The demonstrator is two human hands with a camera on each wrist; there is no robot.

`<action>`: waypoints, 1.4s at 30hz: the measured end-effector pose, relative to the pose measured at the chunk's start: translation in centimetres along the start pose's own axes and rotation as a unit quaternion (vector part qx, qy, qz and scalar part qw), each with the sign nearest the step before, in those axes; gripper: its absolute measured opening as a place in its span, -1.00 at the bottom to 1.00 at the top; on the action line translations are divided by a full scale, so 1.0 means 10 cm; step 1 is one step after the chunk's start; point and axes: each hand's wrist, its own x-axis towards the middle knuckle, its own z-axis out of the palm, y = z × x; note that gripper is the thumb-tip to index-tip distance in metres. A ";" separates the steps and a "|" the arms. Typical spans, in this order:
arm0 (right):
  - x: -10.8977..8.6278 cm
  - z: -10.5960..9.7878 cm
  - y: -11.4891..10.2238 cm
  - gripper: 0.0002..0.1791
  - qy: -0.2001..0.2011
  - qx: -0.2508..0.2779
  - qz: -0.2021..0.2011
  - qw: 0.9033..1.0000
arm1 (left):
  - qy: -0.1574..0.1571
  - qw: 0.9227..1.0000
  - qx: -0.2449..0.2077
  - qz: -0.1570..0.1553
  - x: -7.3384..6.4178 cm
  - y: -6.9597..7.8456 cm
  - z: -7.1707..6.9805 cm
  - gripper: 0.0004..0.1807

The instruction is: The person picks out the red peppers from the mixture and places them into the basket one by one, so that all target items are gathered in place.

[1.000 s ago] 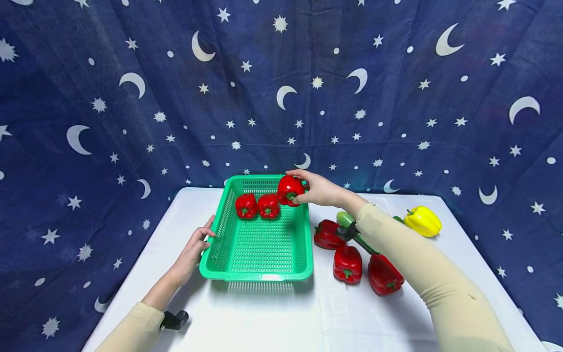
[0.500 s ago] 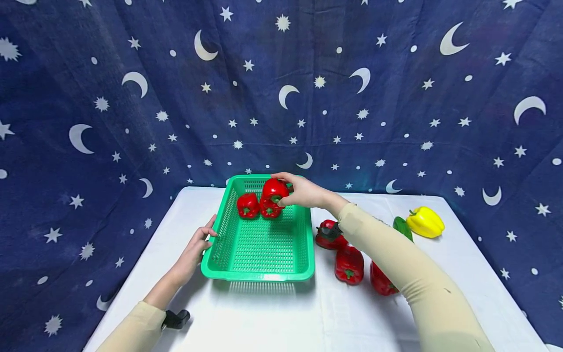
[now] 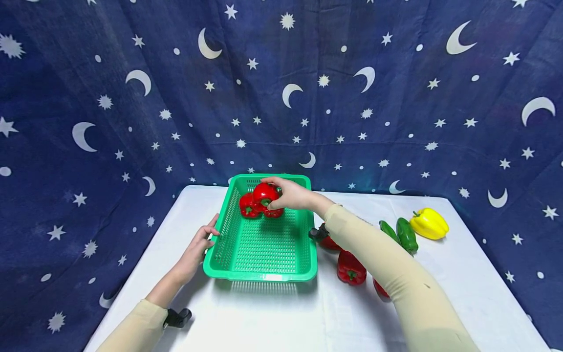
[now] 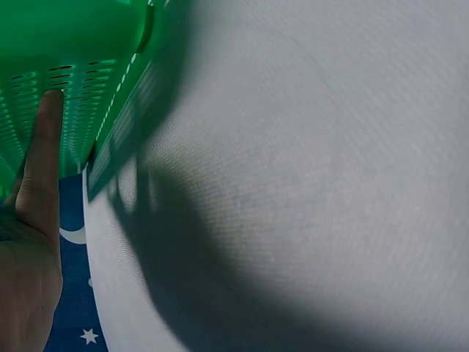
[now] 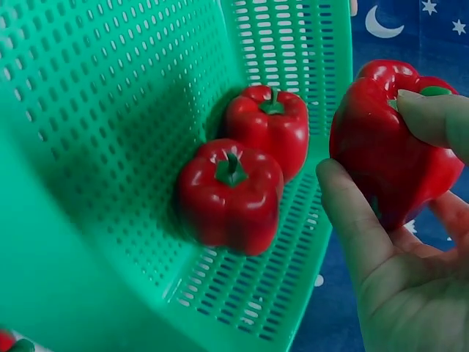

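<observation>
The left arm [image 3: 136,325], sleeved, slants forward; the left hand [image 3: 197,249] meets the left edge of the perforated plastic basket [image 3: 237,275], a finger [image 4: 45,147] lying straight; the right arm [image 3: 391,274], slightly bent, reaches across the right edge; the right hand [image 3: 291,194] is near the far edge, thumb and fingers curled in a grip.
</observation>
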 end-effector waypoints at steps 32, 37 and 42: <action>0.29 0.49 0.04 -0.12 -0.080 -0.016 0.019 0.997 | 0.006 1.000 0.010 -0.004 0.01 0.02 0.01 -0.70; 0.30 0.54 0.05 -0.11 -0.087 -0.017 0.035 0.995 | 0.004 1.000 0.013 0.000 0.01 0.01 0.00 -0.70; 0.30 0.58 0.06 -0.12 -0.094 -0.025 0.050 0.994 | 0.001 1.000 0.015 0.003 0.02 -0.01 -0.01 -0.71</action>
